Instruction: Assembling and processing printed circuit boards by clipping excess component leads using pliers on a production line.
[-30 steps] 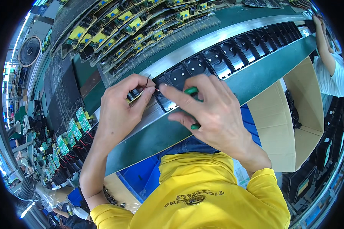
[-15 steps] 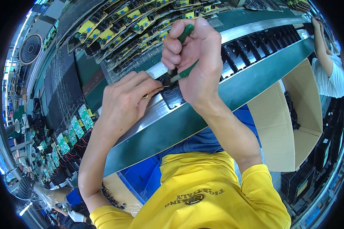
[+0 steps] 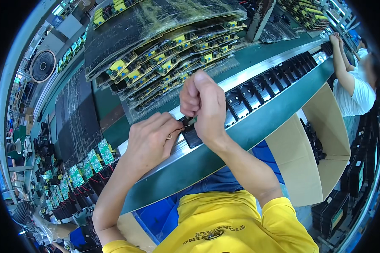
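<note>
In the middle of the frame the right hand is curled into a tight fist, thumb side up, gripping a small green tool whose tip just shows below the fingers; most of the tool is hidden inside the fist. Just to its left the left hand lies palm down on the metal rail, its fingers drawn together and pinching a thin wire at their tips, right beside the tool tip. Both hands meet over a black plastic part that sits on the rail at the near edge of the green table, the first of a row of black parts that runs along the rail toward the upper right of the frame. Behind the hands, in the upper middle, stacks of circuit boards with yellow and blue components lie under clear plastic wrap. At the lower left more green circuit boards stand in a row. To the right, below the table edge, an open cardboard box holds some black pieces. At the upper right edge another person in a white shirt reaches to the same table.
</note>
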### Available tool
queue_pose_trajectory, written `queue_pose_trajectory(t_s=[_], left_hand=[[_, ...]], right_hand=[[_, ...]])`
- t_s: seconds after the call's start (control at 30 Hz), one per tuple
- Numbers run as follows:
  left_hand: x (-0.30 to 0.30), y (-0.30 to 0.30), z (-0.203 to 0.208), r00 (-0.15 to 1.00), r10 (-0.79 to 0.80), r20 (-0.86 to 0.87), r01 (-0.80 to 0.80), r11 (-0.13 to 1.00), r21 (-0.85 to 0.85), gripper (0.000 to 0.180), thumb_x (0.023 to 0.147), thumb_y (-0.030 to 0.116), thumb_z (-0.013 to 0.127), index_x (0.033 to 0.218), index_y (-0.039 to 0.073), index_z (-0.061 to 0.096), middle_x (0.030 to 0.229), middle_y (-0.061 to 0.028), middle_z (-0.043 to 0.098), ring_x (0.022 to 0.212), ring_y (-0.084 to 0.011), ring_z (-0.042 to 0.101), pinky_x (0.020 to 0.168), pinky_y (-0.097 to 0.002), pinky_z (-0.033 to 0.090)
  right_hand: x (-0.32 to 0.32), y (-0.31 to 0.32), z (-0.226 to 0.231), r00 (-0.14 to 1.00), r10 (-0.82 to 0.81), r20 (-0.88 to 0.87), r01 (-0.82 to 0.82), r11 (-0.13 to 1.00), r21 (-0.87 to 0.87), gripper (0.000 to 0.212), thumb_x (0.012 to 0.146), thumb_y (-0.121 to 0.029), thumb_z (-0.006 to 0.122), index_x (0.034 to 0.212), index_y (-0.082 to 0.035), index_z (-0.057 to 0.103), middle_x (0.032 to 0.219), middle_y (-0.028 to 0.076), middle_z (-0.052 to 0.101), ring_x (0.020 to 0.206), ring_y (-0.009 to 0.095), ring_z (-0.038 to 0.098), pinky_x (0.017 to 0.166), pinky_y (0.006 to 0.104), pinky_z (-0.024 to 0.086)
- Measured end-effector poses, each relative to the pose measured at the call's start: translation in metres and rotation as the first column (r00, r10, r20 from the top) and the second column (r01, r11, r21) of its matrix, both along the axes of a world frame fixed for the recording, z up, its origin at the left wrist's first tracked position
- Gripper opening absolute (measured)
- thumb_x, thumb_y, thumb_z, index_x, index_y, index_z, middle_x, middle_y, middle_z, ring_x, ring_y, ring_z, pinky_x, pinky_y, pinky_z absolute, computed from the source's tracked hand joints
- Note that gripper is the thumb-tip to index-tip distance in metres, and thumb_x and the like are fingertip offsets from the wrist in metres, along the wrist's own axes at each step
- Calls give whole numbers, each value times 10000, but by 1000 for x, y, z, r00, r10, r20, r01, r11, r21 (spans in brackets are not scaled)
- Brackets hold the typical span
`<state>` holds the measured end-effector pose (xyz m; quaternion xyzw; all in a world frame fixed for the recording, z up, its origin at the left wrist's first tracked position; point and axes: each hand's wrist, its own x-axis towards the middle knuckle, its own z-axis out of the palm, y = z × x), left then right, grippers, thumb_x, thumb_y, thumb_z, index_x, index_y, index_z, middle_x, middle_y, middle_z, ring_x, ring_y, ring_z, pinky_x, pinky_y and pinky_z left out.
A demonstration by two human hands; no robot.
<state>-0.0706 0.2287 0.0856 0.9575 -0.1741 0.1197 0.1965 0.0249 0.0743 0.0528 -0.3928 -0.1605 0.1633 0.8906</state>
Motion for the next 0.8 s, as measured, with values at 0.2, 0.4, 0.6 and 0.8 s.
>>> queue_pose_trajectory(t_s=[0.2,0.4,0.6,0.8], left_hand=[[-14,-12,6,978,168,-125,-188,969,-162,86,970,71,814,1048,87,780,1062,-17,745,895,-223,706,738,-328,548],[-9,-15,-11,980,197,-1,-191,951,-242,117,941,51,840,1049,78,805,1093,-11,742,913,-211,708,771,-327,549],[-2,-25,-18,968,249,15,-239,945,-224,79,927,71,855,1001,86,833,1105,5,736,948,-203,694,794,-331,549],[0,-27,-23,966,253,57,-244,960,-137,33,932,98,862,954,90,838,1106,13,728,973,-199,677,795,-335,548]], right_hand=[[-33,-65,51,938,-145,314,220,951,-218,283,1102,-182,685,1332,-43,774,982,54,628,849,163,572,753,272,464],[-52,-101,9,469,347,812,732,362,-578,266,930,-139,890,1194,-159,874,1101,38,642,914,193,601,799,328,526],[-56,-103,0,419,423,803,811,223,-541,245,901,-167,916,1138,-226,900,1144,33,633,932,219,601,816,348,539],[-56,-103,-6,432,398,810,796,254,-549,251,893,-164,921,1139,-209,900,1138,32,630,932,211,595,823,345,537]])
